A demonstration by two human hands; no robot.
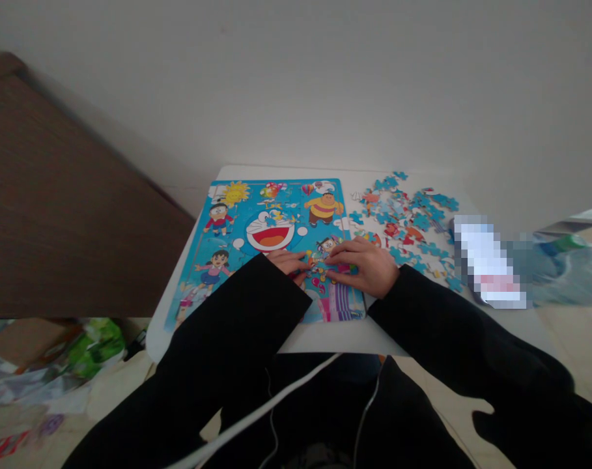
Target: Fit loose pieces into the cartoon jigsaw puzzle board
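A blue cartoon jigsaw puzzle (217, 244) lies flat on a white table, a round white face with a wide red mouth at its middle. Over its lower right part my two hands meet, fingertips only a little apart. My right hand (366, 266) has thumb and fingers bent around a small puzzle piece (326, 246) showing a cartoon figure, down at the puzzle's surface. My left hand (290, 263) rests on the puzzle just below the mouth, fingers curled toward the right hand; what its fingertips hold, if anything, is too small to tell.
Loose puzzle pieces (417, 221) are heaped on the table's right side. A phone with a blurred screen (488, 260) lies beyond them, beside clear plastic (569, 267). A white cable (276, 404) crosses before my body. A brown wooden panel (71, 195) stands left; bags and papers litter the floor.
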